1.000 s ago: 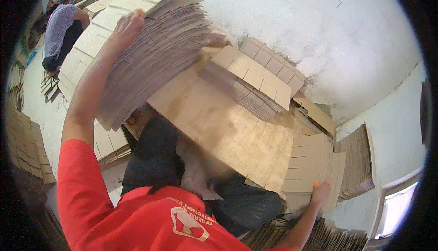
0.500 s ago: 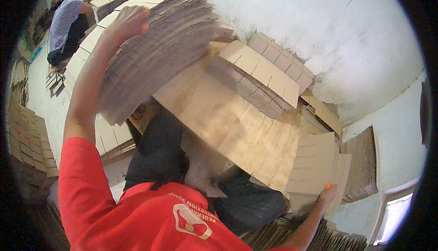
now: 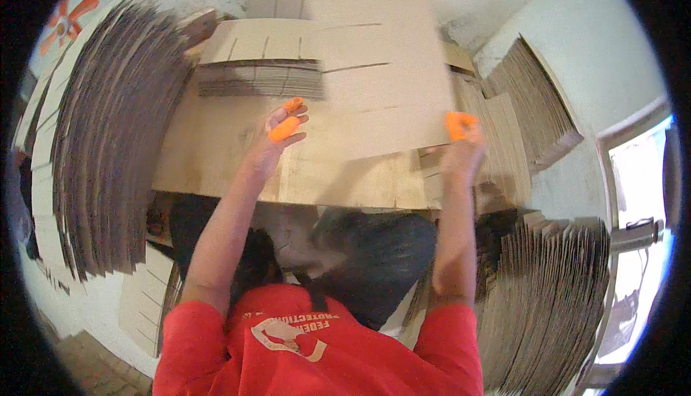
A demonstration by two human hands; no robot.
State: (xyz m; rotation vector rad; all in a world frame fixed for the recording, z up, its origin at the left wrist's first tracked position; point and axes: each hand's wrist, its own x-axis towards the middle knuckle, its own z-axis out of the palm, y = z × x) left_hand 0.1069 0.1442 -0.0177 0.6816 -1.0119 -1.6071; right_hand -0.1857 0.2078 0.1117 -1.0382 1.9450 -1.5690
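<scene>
So the biggest thing here is the board (image 3: 216, 148), bare pale wood across the middle, with dark-trousered legs right at its front edge and a red shirt (image 3: 345, 353) below that. A tall stack (image 3: 115, 144) of slit cardboard runs up along the board's left edge; can't tell if it sits on the wood or beside it. Another big stack (image 3: 554, 302) is down past the front right corner, sheets on edge, pretty ragged.

The sheet (image 3: 389, 58) is up in the air, tilted, over the right half of the board and reaching past its back edge. It's got a row of slits in from its left side and hides the right end of a low pile (image 3: 259, 40) near the back edge. Beyond the right edge, a leaning bundle (image 3: 536, 108) is propped near the wall.

There's an orange fan (image 3: 66, 25) off past the back left corner. The right hand (image 3: 463, 148) pinches the sheet near its lower right corner, a bit blurry. The left hand (image 3: 279, 133) hovers above the board, fingers half curled and apart, nothing in them. Orange covers (image 3: 285, 130) on some fingertips, both hands.
</scene>
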